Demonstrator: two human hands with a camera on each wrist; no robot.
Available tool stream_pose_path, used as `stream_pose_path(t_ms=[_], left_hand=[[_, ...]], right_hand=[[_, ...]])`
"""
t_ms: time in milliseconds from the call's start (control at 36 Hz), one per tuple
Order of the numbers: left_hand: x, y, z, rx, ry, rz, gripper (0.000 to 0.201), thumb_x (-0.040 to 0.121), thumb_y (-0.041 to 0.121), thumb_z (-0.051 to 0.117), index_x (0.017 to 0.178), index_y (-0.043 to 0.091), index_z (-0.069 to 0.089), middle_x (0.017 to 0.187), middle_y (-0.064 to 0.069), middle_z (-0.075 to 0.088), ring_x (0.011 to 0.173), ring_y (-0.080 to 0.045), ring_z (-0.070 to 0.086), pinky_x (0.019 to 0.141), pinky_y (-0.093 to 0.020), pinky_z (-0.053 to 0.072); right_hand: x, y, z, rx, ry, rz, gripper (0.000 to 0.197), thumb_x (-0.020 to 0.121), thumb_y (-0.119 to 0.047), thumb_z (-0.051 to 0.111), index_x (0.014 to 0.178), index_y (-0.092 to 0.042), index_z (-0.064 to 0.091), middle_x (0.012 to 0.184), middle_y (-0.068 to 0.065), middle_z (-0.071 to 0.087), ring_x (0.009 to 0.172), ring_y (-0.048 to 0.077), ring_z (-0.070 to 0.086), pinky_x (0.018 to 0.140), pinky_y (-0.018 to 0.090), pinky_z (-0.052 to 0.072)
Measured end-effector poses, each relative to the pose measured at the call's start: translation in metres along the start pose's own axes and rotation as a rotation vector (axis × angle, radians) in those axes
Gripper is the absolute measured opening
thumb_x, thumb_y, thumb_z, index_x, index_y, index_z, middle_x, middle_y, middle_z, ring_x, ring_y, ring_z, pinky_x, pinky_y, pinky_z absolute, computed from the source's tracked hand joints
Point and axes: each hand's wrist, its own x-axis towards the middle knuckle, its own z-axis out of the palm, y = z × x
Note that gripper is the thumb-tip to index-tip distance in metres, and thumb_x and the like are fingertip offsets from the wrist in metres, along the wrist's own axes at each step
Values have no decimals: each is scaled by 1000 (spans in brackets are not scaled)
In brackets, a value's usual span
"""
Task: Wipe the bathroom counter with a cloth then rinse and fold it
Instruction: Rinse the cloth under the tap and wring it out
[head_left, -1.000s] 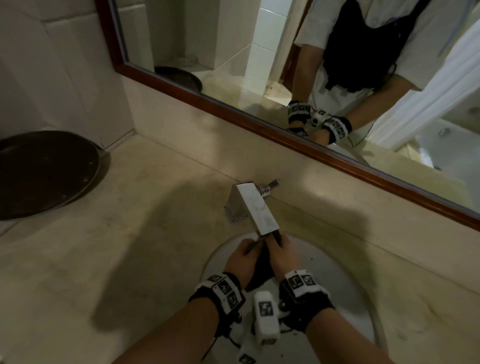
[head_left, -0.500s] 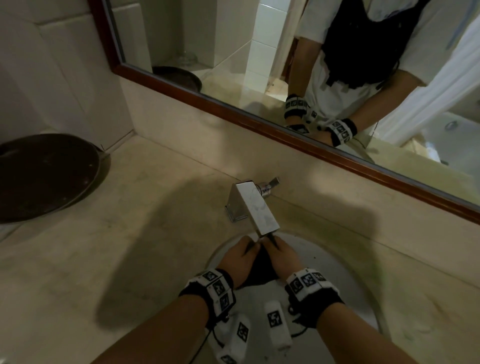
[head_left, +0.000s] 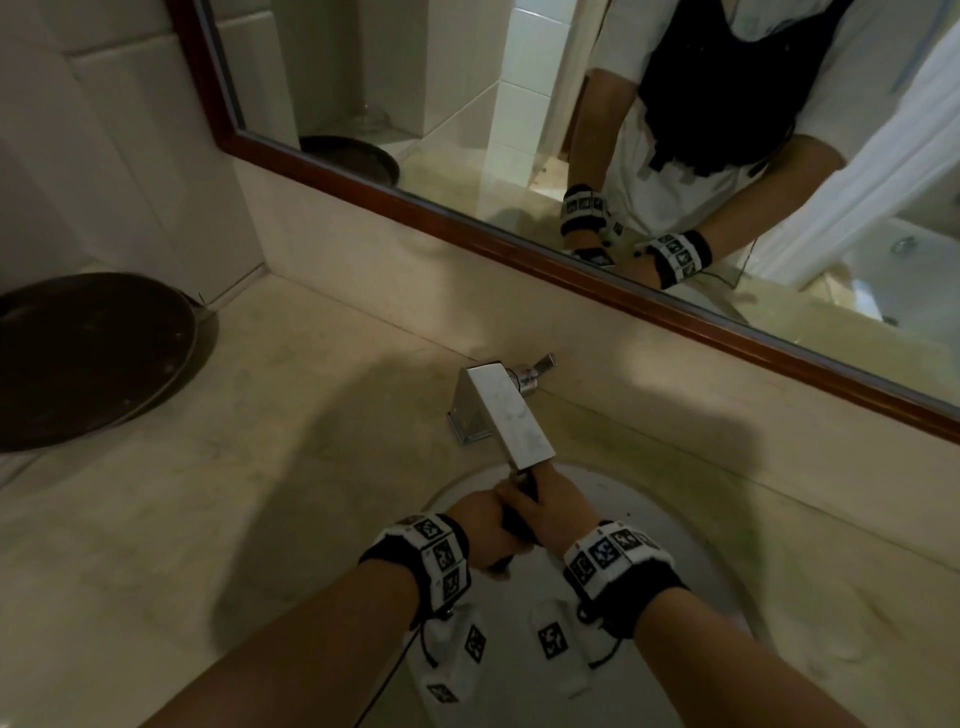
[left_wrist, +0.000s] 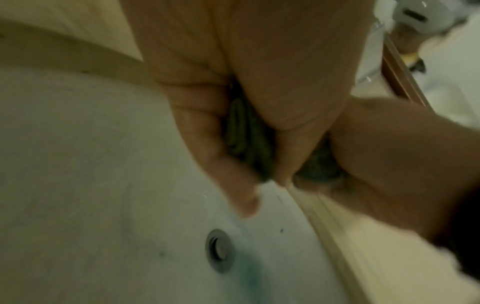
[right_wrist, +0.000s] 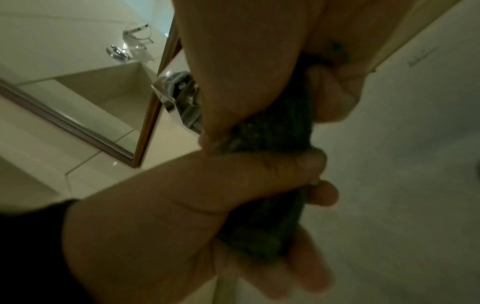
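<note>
Left hand (head_left: 480, 530) and right hand (head_left: 558, 512), fingers curled around the dark cloth (head_left: 519, 522), under the faucet (head_left: 511, 421); no legible writing.

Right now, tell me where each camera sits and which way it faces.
Head: above, facing down at steel faucet, white sink basin, both forearms.
Left wrist: under left hand, facing into the basin; its fingers grip the dark green cloth.
Right wrist: under right hand, looking toward the mirror.
All views show the cloth held by both hands.
</note>
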Motion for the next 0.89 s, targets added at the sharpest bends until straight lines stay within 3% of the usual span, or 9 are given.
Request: stream_pose_path(t_ms=[139, 250, 306, 389, 500, 583, 639, 722, 889], left_hand=[[0, 2, 5, 81, -8, 27, 23, 95, 25, 53, 84, 6, 60, 70, -6, 59, 53, -14, 54, 56, -25, 49], [0, 4, 4, 220, -2, 67, 36, 98, 26, 46, 69, 8, 56, 75, -15, 60, 49, -13, 47, 56, -22, 44], [-1, 5, 5, 277, 15, 93, 35, 100, 25, 42, 75, 7, 59, 88, -24, 64, 50, -10, 43, 55, -19, 40], [-2, 3, 4, 237, 59, 90, 33, 98, 32, 46, 103, 3, 62, 99, -20, 68, 58, -15, 52, 62, -26, 48], [2, 1, 4, 162, -66, 61, 29, 92, 39, 56, 86, 12, 61, 75, -9, 63, 58, -18, 55, 75, -39, 55], [2, -1, 0, 127, -55, 2, 55, 81, 51, 66, 118, 12, 52, 108, -11, 61, 77, -20, 60, 77, -37, 55], [4, -7, -5, 155, 4, 15, 60, 84, 53, 62, 126, 13, 46, 121, -9, 56, 99, -23, 58, 85, -33, 48], [2, -14, -13, 192, 99, 29, 54, 86, 50, 62, 122, 11, 49, 120, -8, 55, 110, -25, 54, 91, -33, 43], [-1, -19, -25, 164, 184, 11, 28, 78, 33, 75, 84, 15, 55, 78, 2, 53, 81, -15, 51, 71, -24, 40]], right_hand=[[10, 7, 7, -112, 59, 34, 35, 97, -38, 43, 106, -7, 57, 102, 13, 64, 94, 28, 60, 75, 29, 40], [16, 8, 7, -176, 28, 55, 34, 99, -34, 40, 102, -8, 62, 103, 14, 64, 93, 28, 60, 75, 31, 42], [18, 6, 6, -201, 8, 47, 38, 99, -35, 38, 101, -6, 62, 101, 14, 65, 93, 28, 60, 73, 29, 39], [20, 1, 4, -137, -5, 79, 38, 97, -39, 42, 99, -7, 61, 94, 16, 65, 92, 32, 63, 71, 32, 44], [23, 0, -2, -130, -27, 108, 40, 97, -38, 43, 110, -4, 62, 106, 17, 66, 97, 32, 62, 81, 35, 48], [26, 8, -6, -99, -38, 100, 32, 95, -41, 47, 104, -15, 62, 107, 12, 67, 86, 23, 59, 75, 30, 45], [25, 12, -11, -72, -68, 88, 32, 91, -44, 53, 108, -18, 60, 103, 6, 65, 84, 19, 57, 76, 29, 44], [22, 11, -23, -71, -109, 93, 42, 85, -43, 62, 116, -17, 54, 108, 4, 62, 99, 23, 60, 85, 33, 48], [12, 12, -36, -142, -153, 66, 48, 78, -42, 70, 119, -21, 55, 112, 1, 62, 101, 19, 59, 85, 31, 47]])
